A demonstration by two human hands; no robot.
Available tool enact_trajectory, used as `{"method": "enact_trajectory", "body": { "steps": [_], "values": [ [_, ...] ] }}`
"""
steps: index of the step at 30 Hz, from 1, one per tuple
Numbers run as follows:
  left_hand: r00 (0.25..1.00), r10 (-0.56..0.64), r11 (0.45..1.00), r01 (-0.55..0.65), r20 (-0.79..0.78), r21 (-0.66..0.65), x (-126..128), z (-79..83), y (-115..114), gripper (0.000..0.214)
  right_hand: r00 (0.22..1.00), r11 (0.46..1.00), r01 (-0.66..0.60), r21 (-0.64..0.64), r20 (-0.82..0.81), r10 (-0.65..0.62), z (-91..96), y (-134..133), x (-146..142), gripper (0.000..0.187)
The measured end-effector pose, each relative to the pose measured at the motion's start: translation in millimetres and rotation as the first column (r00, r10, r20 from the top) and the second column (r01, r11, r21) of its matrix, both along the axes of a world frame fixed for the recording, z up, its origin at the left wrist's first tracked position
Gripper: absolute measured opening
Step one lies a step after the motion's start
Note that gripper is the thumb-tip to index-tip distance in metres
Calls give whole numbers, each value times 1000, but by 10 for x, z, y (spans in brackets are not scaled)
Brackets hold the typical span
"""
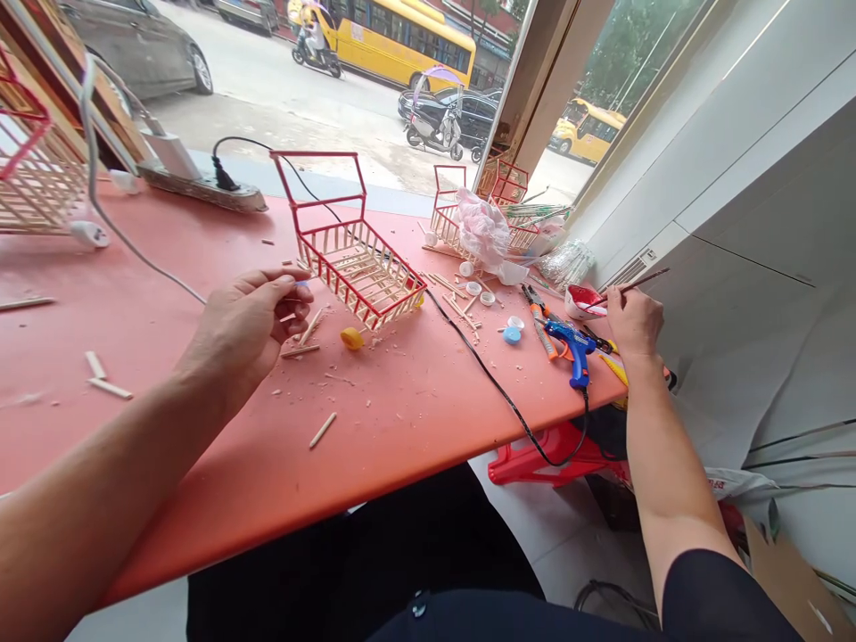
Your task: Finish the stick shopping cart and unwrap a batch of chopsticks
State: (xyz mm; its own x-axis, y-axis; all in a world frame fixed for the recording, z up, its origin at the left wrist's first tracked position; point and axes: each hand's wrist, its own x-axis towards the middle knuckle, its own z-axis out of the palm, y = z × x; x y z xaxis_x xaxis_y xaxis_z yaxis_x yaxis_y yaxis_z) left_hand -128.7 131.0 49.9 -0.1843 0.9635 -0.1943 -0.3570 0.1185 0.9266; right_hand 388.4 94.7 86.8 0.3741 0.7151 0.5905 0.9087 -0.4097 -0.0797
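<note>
Beyond the window at 12 o'clock lies a street point(267, 107) with parked vehicles; the red tabletop point(401, 419) below it is scattered with wooden sticks point(323, 430) and crumbs. Just toward 10 o'clock from the centre stands a small wooden cart point(358, 267) with red rails and handle, a yellow bottle cap point(351, 339) showing at its lower edge like a wheel.

At 9 o'clock, the left hand point(241, 325) has its fingers bent together at the cart's near corner, perhaps to steady it; a bit of blue shows there, and I cannot tell whether they pinch that, the cart or nothing.

At 3 o'clock, the right hand point(635, 308) grips a thin paintbrush point(646, 280) between its fingertips, slanted, probably for fine control and to keep skin off the red paint. Its tip meets the paint cup point(580, 303), seemingly placed there for a short reach.

Between 3 and 4 o'clock a blue glue gun point(576, 348) lies beside orange-handled pliers point(540, 316), likely kept handy; its cord point(491, 379) loops below the edge.
</note>
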Motion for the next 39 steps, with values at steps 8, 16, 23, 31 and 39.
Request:
{"method": "enact_trajectory", "body": {
  "steps": [8,16,23,31,39],
  "values": [
    [999,39,999,-39,-30,-3,1,-76,67,20,993,994,-107,30,-44,109,26,-92,95,40],
    [999,30,1000,-30,-28,3,-22,-107,84,19,934,930,-163,331,-252,253,7,-106,89,41],
    [999,24,1000,-24,-32,-1,-19,-117,89,17,950,954,-137,268,-238,203,46,-207,97,37],
    [999,27,999,-28,-41,-28,2,-75,66,20,994,1000,-19,-5,-107,18,43,-171,21,35],
    [999,26,1000,-27,-22,-9,2,-53,70,25,959,978,-106,179,-243,149,47,-222,13,34]
  ]
}}
